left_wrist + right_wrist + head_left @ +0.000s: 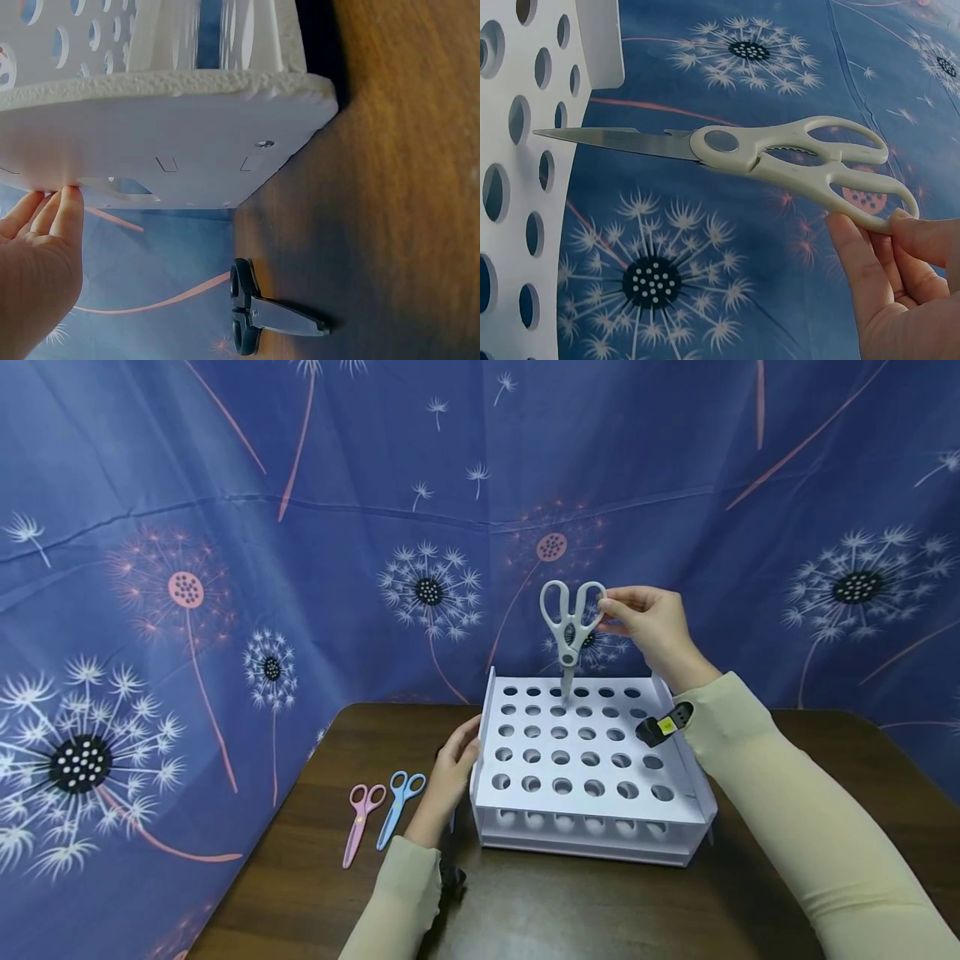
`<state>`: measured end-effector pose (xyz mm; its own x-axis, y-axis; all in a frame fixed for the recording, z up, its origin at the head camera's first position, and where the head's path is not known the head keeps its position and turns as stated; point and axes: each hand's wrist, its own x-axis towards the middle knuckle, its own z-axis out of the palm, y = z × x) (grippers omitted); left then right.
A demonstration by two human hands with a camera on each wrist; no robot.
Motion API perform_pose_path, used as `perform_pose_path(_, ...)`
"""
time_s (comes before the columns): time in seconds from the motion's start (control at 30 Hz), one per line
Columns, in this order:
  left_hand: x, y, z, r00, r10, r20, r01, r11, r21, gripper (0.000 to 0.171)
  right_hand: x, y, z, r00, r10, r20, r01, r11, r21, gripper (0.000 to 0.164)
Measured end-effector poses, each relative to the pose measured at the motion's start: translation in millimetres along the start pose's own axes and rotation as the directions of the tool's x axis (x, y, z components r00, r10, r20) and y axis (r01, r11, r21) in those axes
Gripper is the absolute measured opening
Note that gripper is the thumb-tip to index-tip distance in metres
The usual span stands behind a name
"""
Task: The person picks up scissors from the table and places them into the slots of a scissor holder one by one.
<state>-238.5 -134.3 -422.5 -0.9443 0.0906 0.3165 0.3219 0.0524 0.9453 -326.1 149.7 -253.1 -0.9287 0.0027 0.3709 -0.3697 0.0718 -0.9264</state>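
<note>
At a brown wooden table [525,910], we see a person's right hand [660,631] pinching a pair of white-handled scissors [568,657] by the outer edge of its right handle loop, thumb on one side and fingers on the other. The scissors are upright above the far part of a white rack [577,807], handles up and closed blades pointing down toward its rows of round holes; we cannot tell whether the tip touches the panel.

The person's left hand [452,768] rests against the rack's left side, its fingers extended and close together, the tips touching the white panel.

To the left of that hand, we find two more pairs lying on the table, handles toward the far side: pink scissors [361,818] farthest left and blue scissors [395,814] just beside them. From the left wrist, we also spot black-handled scissors [289,317] on the tabletop, near the rack's left side and apart from it.

Pale sleeves [787,785] cover both arms, and a blue cloth [337,577] printed with white and pink dandelions hangs behind the table.
</note>
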Motion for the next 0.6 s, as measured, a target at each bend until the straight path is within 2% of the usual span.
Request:
perform_pose_path(0.4,0.0,-1.1,0.2,1.0,-0.007,-0.006,0.007,1.0,0.011,0.043,8.8,0.0,19.3,1.0,-0.005,0.014,0.004,0.999,0.034,0.032)
perform_pose_path(0.6,0.7,-0.8,-0.2,1.0,0.0,0.015,0.0,1.0,-0.001,0.045,14.1,2.0,25.2,1.0,-0.011,0.016,0.01,0.999,0.052,0.032)
